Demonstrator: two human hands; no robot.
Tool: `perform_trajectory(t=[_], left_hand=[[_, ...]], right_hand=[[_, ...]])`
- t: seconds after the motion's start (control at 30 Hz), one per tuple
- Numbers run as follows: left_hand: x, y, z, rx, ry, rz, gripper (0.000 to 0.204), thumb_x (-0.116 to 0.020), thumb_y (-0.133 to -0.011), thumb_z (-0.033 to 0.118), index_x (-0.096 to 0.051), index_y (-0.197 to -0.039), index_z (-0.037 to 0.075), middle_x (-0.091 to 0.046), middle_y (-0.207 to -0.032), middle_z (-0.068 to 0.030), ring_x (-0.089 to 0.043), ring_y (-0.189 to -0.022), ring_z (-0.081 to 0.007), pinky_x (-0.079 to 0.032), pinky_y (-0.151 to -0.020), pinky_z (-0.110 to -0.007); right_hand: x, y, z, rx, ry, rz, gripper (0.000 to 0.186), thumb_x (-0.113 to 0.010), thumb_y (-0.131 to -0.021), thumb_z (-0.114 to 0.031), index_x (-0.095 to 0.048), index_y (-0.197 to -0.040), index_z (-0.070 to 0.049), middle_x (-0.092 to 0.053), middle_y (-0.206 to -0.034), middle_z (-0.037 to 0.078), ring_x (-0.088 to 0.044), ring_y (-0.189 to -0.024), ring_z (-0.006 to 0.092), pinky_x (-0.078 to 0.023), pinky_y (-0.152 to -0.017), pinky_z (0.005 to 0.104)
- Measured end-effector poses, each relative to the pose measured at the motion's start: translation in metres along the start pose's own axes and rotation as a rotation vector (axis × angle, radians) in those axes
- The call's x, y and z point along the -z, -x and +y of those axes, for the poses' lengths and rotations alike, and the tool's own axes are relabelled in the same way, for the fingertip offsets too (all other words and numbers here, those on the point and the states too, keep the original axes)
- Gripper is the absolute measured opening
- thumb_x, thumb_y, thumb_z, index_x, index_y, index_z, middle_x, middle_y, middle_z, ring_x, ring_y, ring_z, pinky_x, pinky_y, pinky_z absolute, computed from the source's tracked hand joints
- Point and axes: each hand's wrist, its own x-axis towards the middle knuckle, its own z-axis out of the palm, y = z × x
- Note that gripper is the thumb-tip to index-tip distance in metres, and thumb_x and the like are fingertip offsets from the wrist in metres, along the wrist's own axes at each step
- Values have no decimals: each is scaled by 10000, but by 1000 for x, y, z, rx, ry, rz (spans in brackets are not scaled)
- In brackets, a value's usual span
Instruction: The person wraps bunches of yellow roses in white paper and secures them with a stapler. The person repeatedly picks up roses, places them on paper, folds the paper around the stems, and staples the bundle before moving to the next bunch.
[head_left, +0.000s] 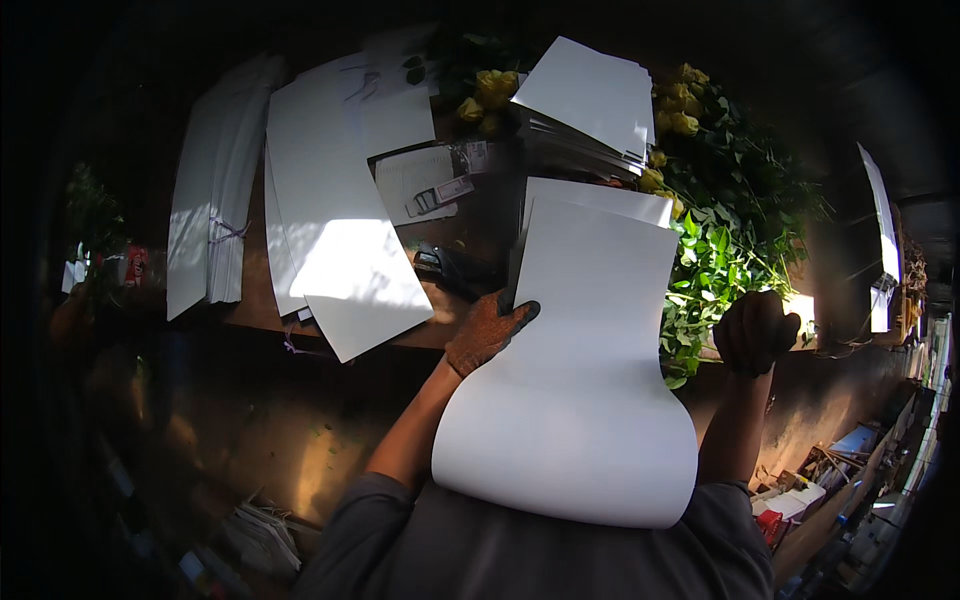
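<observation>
My gloved left hand (500, 325) grips the left edge of a long white card sheet (590, 300), thumb on top. The sheet lies over another on the workbench, and its near end bends down in a broad curve toward my body. My right hand (755, 330), in a dark glove, is closed in a fist beside the sheet's right edge, near leafy rose stems (715, 270); what it holds, if anything, is hidden. Yellow roses (680, 105) lie behind the sheets, and a dark tool (440, 268) rests left of my left hand.
A tied white stack (215, 190), loose sheets (350, 260) and another pile (585, 90) lie across the bench (260, 320). A small box with printed items (420, 185) sits between them. Someone's arm (70, 320) shows at far left. Cartons and scraps (795, 500) lie below at right.
</observation>
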Motion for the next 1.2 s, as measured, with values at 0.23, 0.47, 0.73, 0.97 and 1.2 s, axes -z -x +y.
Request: perform_trajectory(t=[0.23, 0.47, 0.73, 0.97, 1.2], left_hand=[[-24, -9, -74, -73, 154, 10, 384, -677, -904, 341, -631, -969, -35, -631, -773, -94, -586, -744, -191, -477, -680, -351], [-17, -11, -24, 207, -973, 37, 977, -705, -771, 623, -319, -1504, 105, -318, -1506, -244, -454, -1297, -409, -492, -922, -455], [-28, -49, -62, -691, -1312, 59, 776, -750, -722, 530, -498, -1426, 320, -362, -1437, -284, -296, -1376, -452, -382, -1022, -559], [-28, -45, -24, -449, -1260, -208, 844, -763, -710, 569, -480, -1442, 256, -339, -1472, -268, -291, -1376, -442, -381, -1034, -524], [-35, -43, -2, -496, -1369, -207, 756, -804, -686, 350, -532, -1380, 218, -433, -1371, -162, -375, -1280, -376, -451, -934, -470]], right_hand=[[59, -48, 112, -557, 1809, -172, 761, -769, -810, -386, -434, -1456, -166, -433, -1463, 170, -530, -1242, 344, -484, -979, 472], [72, -26, 150, -841, 1941, -302, 1040, -819, -701, -483, -309, -1522, -99, -418, -1476, 187, -418, -1346, 392, -439, -1027, 515], [66, -40, 139, -911, 1748, -236, 983, -775, -772, -489, -299, -1511, -48, -495, -1399, 223, -495, -1273, 397, -445, -1036, 446], [-41, -59, 125, -1155, 1656, -434, 441, -608, -908, -300, -576, -1310, -122, -645, -1112, 191, -650, -1037, 338, -526, -880, 437], [-27, -20, 163, -601, 1994, -208, 237, -573, -838, -169, -611, -1064, -106, -652, -876, 133, -695, -769, 308, -548, -617, 448]])
